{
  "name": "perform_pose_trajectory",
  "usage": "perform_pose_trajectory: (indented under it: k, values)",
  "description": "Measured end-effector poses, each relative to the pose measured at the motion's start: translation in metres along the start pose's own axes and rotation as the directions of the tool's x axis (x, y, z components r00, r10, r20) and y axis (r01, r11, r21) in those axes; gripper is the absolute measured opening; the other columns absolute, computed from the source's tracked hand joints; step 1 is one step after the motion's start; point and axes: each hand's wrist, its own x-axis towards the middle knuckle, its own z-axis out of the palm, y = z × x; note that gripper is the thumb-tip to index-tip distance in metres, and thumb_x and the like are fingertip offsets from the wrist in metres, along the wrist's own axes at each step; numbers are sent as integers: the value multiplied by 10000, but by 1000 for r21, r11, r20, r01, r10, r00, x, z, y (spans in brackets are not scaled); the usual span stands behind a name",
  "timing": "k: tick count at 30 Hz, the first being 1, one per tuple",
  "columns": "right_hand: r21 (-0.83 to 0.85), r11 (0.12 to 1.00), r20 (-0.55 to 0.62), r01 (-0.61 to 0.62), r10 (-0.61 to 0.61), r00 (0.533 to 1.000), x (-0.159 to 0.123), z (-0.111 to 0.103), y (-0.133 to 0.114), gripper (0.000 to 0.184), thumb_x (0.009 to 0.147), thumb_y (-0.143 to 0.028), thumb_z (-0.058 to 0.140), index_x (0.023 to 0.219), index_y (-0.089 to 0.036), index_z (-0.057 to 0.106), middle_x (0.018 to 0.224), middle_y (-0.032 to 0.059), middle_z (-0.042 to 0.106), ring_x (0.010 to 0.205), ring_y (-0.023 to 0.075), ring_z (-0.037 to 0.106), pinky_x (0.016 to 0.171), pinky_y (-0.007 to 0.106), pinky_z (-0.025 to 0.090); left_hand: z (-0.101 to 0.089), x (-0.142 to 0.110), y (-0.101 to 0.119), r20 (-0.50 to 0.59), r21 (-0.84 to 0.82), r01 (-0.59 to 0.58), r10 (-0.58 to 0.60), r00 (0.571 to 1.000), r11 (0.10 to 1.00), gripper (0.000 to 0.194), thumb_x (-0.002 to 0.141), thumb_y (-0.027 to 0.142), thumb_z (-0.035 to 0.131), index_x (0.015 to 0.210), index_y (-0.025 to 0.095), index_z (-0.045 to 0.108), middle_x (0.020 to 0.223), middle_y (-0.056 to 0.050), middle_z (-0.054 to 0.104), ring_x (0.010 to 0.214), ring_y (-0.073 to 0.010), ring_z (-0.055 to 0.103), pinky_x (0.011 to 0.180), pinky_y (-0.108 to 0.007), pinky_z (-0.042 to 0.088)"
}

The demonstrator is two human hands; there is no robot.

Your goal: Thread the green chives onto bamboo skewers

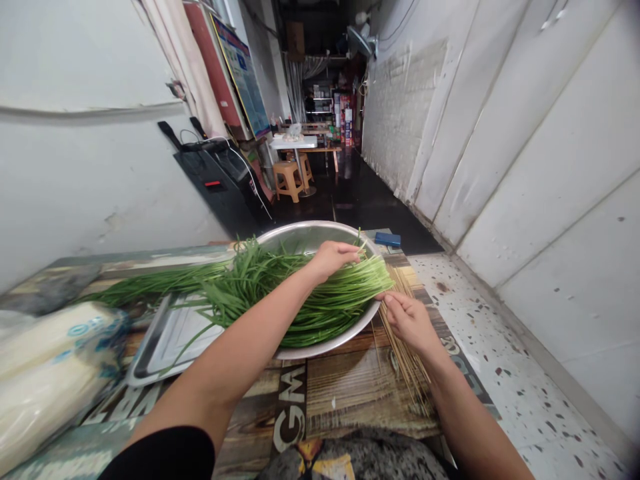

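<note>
A large metal bowl (305, 235) on the table holds a long bunch of green chives (280, 293) that trails out to the left. My left hand (334, 257) reaches over the bowl with its fingers curled onto the cut ends of the chives. My right hand (409, 319) is at the bowl's right rim, fingers pinched at the chive ends and over a pile of thin bamboo skewers (407, 353) lying on the table.
A flat metal tray (165, 340) lies left of the bowl, with a wrapped white package (50, 367) further left. A blue object (387, 239) sits behind the bowl. White walls run on both sides; a corridor with stools and a table lies ahead.
</note>
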Motion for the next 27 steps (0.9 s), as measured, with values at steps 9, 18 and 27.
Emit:
perform_pose_trajectory:
  k: [9, 18, 27]
  values:
    - [27, 1000, 1, -16, 16, 1000, 0, 1, -2, 373, 797, -489, 539, 894, -133, 591, 430, -107, 265, 345, 45, 182, 343, 197, 146, 0, 0, 0, -10, -28, 16, -16, 1000, 999, 348, 631, 292, 700, 935, 125, 723, 816, -84, 716, 651, -122, 568, 619, -248, 442]
    - [40, 999, -2, -17, 17, 1000, -1, 1, 0, 364, 807, -477, 539, 905, -130, 587, 435, -109, 262, 345, 41, 178, 341, 193, 144, -1, 1, -4, 3, -47, -7, 7, 1000, 999, 318, 664, 281, 673, 933, 120, 720, 777, -81, 712, 612, -102, 543, 578, -230, 416]
    - [39, 999, -1, -28, 28, 1000, -1, 1, -3, 376, 799, -484, 543, 897, -125, 593, 431, -108, 260, 346, 39, 176, 340, 191, 136, -1, 3, -6, 11, -24, -7, 7, 1000, 1000, 313, 664, 300, 679, 925, 132, 721, 806, -73, 714, 638, -113, 560, 596, -236, 424]
